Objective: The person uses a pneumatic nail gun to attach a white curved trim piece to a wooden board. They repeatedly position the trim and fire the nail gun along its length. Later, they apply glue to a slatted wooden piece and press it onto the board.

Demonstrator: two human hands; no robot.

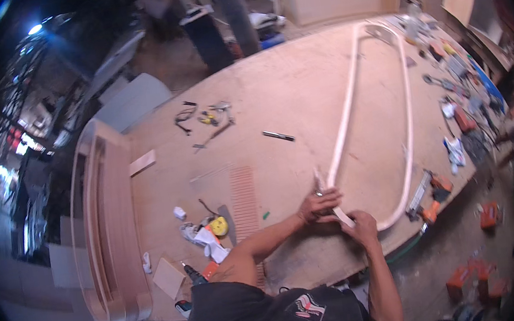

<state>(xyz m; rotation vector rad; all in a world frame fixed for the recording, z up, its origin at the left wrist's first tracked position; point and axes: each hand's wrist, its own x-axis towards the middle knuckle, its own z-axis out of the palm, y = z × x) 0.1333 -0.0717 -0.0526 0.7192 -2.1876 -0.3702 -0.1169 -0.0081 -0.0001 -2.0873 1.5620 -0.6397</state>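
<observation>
A long pale wooden strip (345,117), bent into a narrow loop, lies across the right half of the large worktable (286,82). At the loop's near left corner, my left hand (321,206) is closed over the strip. Some thin upright thing sticks up beside its fingers, too small to make out. Just right of it, my right hand (363,227) pinches the same strip near the table's front edge. Between both hands a short length of the strip shows. The undersides of my fingers are hidden.
On the left stands a curved wooden frame (124,224). Near it are a yellow tape measure (218,226), a ribbed wooden strip (243,193) and a drill (194,273). A black marker (278,136) lies mid-table. An orange-and-black power tool (440,188) and several tools line the right edge.
</observation>
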